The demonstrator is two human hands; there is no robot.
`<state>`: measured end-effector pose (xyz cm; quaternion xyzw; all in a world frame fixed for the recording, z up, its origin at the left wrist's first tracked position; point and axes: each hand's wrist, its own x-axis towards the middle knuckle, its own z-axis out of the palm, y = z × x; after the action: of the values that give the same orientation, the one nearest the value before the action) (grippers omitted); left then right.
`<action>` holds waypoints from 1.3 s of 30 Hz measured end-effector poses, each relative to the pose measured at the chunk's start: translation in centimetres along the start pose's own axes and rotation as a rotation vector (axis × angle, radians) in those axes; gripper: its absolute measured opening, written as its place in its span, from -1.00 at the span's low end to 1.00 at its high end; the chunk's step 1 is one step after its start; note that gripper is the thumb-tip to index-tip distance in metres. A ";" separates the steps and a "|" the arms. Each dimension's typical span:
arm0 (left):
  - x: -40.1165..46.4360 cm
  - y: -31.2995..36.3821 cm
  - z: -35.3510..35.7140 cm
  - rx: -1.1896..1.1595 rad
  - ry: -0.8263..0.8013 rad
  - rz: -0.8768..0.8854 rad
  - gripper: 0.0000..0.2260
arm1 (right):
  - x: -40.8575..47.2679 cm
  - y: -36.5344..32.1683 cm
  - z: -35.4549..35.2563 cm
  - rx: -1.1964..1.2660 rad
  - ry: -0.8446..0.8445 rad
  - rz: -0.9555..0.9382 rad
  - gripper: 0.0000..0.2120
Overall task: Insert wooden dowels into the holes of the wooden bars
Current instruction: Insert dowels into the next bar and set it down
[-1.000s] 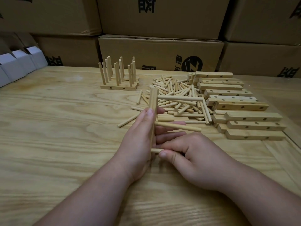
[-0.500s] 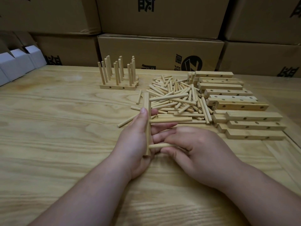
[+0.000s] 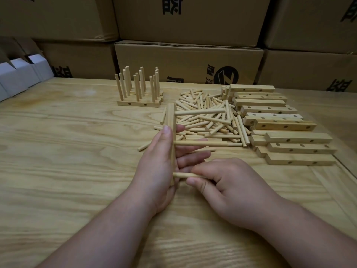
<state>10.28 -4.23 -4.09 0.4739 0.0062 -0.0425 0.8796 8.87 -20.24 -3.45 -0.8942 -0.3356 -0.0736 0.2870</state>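
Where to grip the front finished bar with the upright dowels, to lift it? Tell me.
Pinch the finished bar by its two short ends, coming from the sides. Its upright dowels crowd the top, and more bars sit close behind it, so only the ends and the front face are free.

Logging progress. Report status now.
Left hand holds wooden bar, two dowels seated. Right hand pinches third dowel at lowest hole. Nothing obstructing.

Pale wooden bar (image 3: 171,132) held on end, three dowels (image 3: 201,112) projecting rightward, loose dowel pile (image 3: 208,117) beyond
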 end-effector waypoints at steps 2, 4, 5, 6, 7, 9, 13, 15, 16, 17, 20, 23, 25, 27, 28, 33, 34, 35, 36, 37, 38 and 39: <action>0.0 0.0 0.0 0.002 0.002 0.005 -0.65 | 0.1 -0.2 0.0 -0.013 -0.005 0.000 -0.81; 0.0 -0.1 0.1 0.020 -0.034 0.000 -0.65 | 0.2 -0.1 -0.3 0.022 -0.026 0.015 -0.79; 0.0 -0.2 0.1 0.026 -0.059 -0.004 -0.64 | 0.2 0.0 -0.5 0.035 -0.046 0.022 -0.76; 0.0 -0.2 0.1 0.025 -0.078 -0.008 -0.64 | 0.2 0.1 -0.6 0.042 -0.069 0.028 -0.74; 0.0 -0.2 0.1 0.019 -0.093 -0.013 -0.64 | 0.2 0.2 -0.6 0.046 -0.087 0.031 -0.72; 0.0 -0.2 0.1 0.014 -0.107 -0.014 -0.64 | 0.2 0.2 -0.7 0.058 -0.095 0.035 -0.71; -0.1 -0.3 0.0 0.078 -0.062 0.055 -0.65 | 0.2 -0.4 -0.6 0.040 -0.054 0.024 -0.79; -0.1 -0.4 0.1 0.107 -0.028 0.079 -0.65 | 0.2 -0.9 -0.5 -0.012 -0.036 0.014 -0.81; -0.1 -0.4 0.1 0.121 -0.015 0.087 -0.65 | 0.1 -1.1 -0.4 -0.042 -0.023 0.008 -0.82; -0.1 -0.4 0.1 0.133 -0.005 0.095 -0.65 | 0.0 -1.3 -0.3 -0.075 -0.012 0.004 -0.83; -0.1 -0.5 0.2 0.152 0.003 0.101 -0.65 | -0.1 -1.6 -0.2 -0.147 -0.009 0.011 -0.81; -0.2 -0.5 0.1 0.127 -0.009 0.081 -0.67 | 0.2 -1.0 -0.5 -0.076 -0.051 0.034 -0.78; -0.2 -0.6 0.1 0.108 -0.023 0.077 -0.69 | 0.3 -0.4 -0.6 -0.007 -0.100 0.056 -0.80; -0.1 -0.8 0.0 0.128 -0.018 0.108 -0.71 | 0.4 -0.1 -0.5 0.031 -0.112 0.072 -0.83; 0.0 -0.9 0.0 0.146 -0.004 0.134 -0.72 | 0.4 0.0 -0.4 0.026 -0.107 0.072 -0.82; 0.2 -1.2 0.1 0.182 0.059 0.208 -0.75 | 0.4 0.1 0.1 0.000 -0.057 0.081 -0.73; 0.2 -1.2 0.1 0.166 0.062 0.209 -0.74 | 0.4 0.2 0.2 0.010 -0.029 0.084 -0.74; 0.3 -1.2 0.0 0.143 0.064 0.207 -0.73 | 0.4 0.4 0.4 0.016 0.013 0.087 -0.76; 0.3 -1.1 0.0 0.114 0.068 0.203 -0.73 | 0.4 0.5 0.5 0.013 0.073 0.094 -0.78; 0.4 -1.0 -0.1 0.080 0.074 0.196 -0.72 | 0.5 0.6 0.6 -0.003 0.142 0.114 -0.77; 0.5 -0.9 -0.1 0.044 0.078 0.186 -0.71 | 0.5 0.8 0.8 -0.013 0.219 0.150 -0.68; 0.6 -0.8 -0.1 0.003 0.075 0.172 -0.71 | 0.5 1.1 0.9 -0.006 0.297 0.206 -0.55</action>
<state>10.78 -4.56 -4.83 0.4754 -0.0018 0.0509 0.8783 9.92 -20.11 -4.50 -0.9040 -0.1961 -0.1759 0.3367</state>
